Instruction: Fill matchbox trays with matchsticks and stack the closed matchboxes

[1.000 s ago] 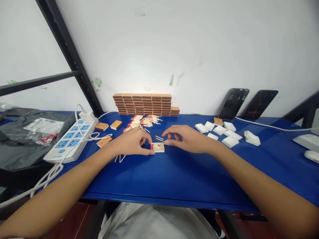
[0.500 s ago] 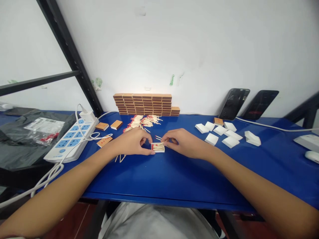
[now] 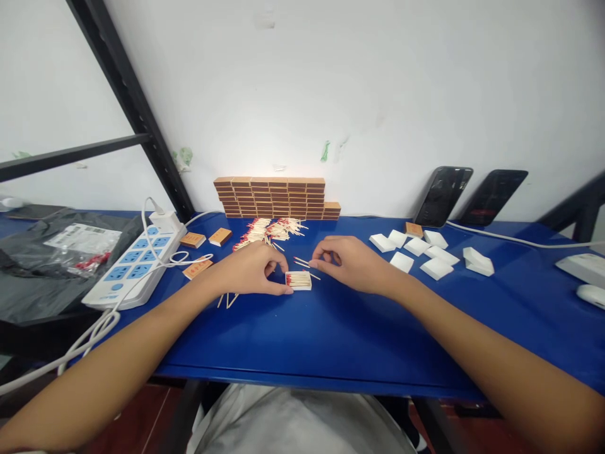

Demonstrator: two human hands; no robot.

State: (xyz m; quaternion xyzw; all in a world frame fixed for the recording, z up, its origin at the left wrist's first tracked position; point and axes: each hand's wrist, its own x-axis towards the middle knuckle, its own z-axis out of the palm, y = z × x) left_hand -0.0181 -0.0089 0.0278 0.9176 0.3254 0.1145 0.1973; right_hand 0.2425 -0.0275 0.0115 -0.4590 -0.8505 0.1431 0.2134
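Note:
A small white matchbox tray (image 3: pixel 299 287) lies on the blue table, filled with red-tipped matches (image 3: pixel 299 279). My left hand (image 3: pixel 258 268) grips its left end between thumb and forefinger. Just behind and right of the tray, my right hand (image 3: pixel 347 261) has thumb and forefinger pinched at the end of a loose match (image 3: pixel 302 260). Another loose match (image 3: pixel 312 275) slants beside the tray's back right corner. Beyond my left hand spreads a heap of matches (image 3: pixel 283 228); a few stray matches (image 3: pixel 231 301) stick out below that wrist.
A stack of matchboxes (image 3: pixel 274 198) stands against the wall. Several white trays (image 3: pixel 437 268) lie to the right, near two phones (image 3: pixel 442 195). On the left are orange matchbox sleeves (image 3: pixel 220 237), a power strip (image 3: pixel 137 265) with white cables, and a dark plastic bag (image 3: pixel 28 277).
My right hand has moved off the tray, a little right and back to the loose matches. A match beside the tray's back corner now shows. The left hand keeps its hold.

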